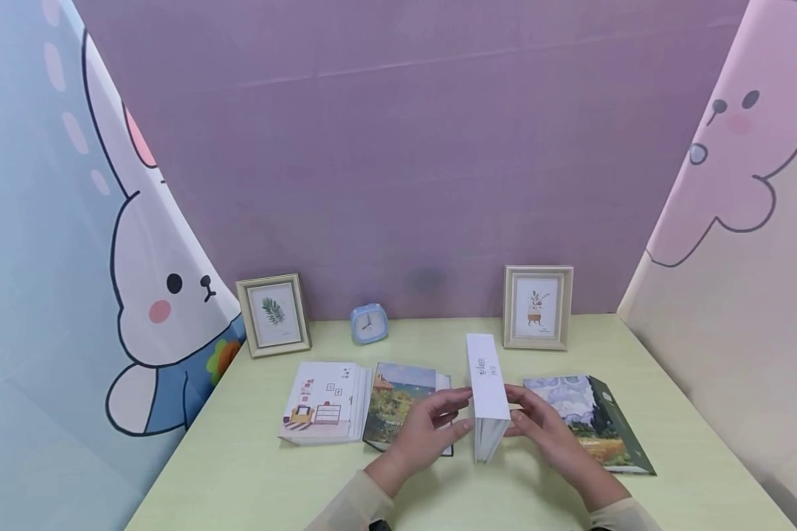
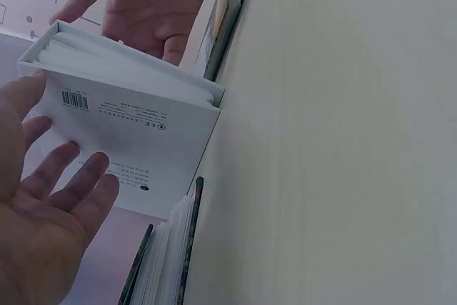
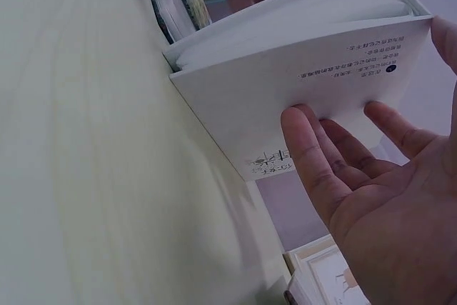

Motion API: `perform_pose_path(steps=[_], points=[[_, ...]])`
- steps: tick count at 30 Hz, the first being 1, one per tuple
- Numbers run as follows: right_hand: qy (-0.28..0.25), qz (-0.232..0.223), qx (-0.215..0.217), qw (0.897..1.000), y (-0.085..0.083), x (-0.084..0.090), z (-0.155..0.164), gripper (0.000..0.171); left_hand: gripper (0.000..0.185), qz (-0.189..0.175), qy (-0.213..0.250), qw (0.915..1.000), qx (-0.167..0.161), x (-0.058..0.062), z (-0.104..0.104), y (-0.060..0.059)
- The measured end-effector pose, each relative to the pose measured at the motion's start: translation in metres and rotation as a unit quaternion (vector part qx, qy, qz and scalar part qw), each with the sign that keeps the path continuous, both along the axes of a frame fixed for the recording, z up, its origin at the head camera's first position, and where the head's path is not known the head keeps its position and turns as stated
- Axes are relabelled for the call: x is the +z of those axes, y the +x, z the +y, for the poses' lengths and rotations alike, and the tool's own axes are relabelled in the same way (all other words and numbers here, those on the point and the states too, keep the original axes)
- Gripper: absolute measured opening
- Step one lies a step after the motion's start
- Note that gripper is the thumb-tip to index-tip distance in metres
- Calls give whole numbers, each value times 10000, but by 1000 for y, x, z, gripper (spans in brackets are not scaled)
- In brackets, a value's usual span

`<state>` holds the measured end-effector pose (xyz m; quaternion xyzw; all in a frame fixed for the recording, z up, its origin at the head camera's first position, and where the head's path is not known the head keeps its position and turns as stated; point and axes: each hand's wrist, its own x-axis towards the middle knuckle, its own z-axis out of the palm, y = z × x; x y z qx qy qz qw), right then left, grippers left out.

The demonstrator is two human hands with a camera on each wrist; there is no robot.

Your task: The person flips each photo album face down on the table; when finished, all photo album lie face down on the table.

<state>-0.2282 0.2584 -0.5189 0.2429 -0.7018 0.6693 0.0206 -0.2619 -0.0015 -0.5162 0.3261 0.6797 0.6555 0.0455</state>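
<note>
Pale green desk (image 1: 252,472) under me, lilac wall behind. Between my palms stands a white book (image 1: 488,394) on its edge at the desk's centre. My left hand (image 1: 425,431) presses its cover from nine o'clock and my right hand (image 1: 547,435) from three, fingers straight, nothing curled round it. I judge even pressure from both sides keeps it upright; its matte covers are smooth and could slip. Glossy flat picture books (image 1: 398,402) lie at either side.
</note>
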Motion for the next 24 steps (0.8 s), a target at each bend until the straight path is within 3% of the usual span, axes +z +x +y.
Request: perform_pose_path(steps=[7,18,24], points=[[186,-239,-124,9995,0,0,2,46,47,-72,-285,9995,109,-2,1,0],[57,-224,-231,9995,1,4,8,49,43,247,-848,9961,25,-6,4,1],[1,-316,-480,9983,1,4,10,52,46,75,-1046,9944,-136,-9,4,2]])
